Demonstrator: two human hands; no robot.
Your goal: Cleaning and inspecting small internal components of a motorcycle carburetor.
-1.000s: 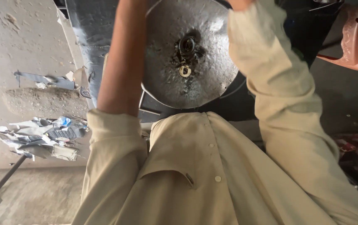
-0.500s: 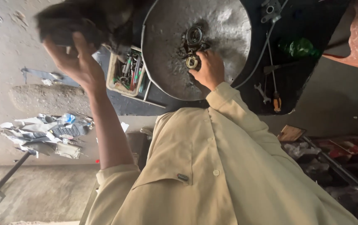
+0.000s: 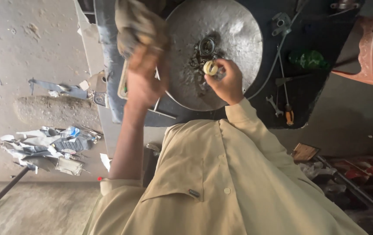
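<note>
I am looking down past my beige shirt [image 3: 221,191] at one round grey metal disc [image 3: 214,48] lying on a dark surface [image 3: 321,26]. My right hand [image 3: 225,80] is pinching one small pale ring [image 3: 210,68] between thumb and fingertips, holding it just off the greasy middle of the disc, beside one dark round bearing [image 3: 207,45]. My left hand [image 3: 145,74] is raised over the left rim of the disc, its grip closing around one crumpled dirty rag [image 3: 136,26].

On the surface to the right I am seeing one green object [image 3: 308,58], one wrench [image 3: 274,104], one screwdriver with an orange handle [image 3: 288,114] and one thin cable [image 3: 278,61]. One pile of scrap paper and cloth [image 3: 47,146] is lying on the concrete floor [image 3: 30,52] to the left.

Half a second ago my left hand was farther out to the left with the rag held higher; now it is sitting nearer the disc, covering most of the tool tray. My right hand is staying at the centre.

The disc's upper and right parts are bare, with open room there; its left edge is crowded by my left arm.
</note>
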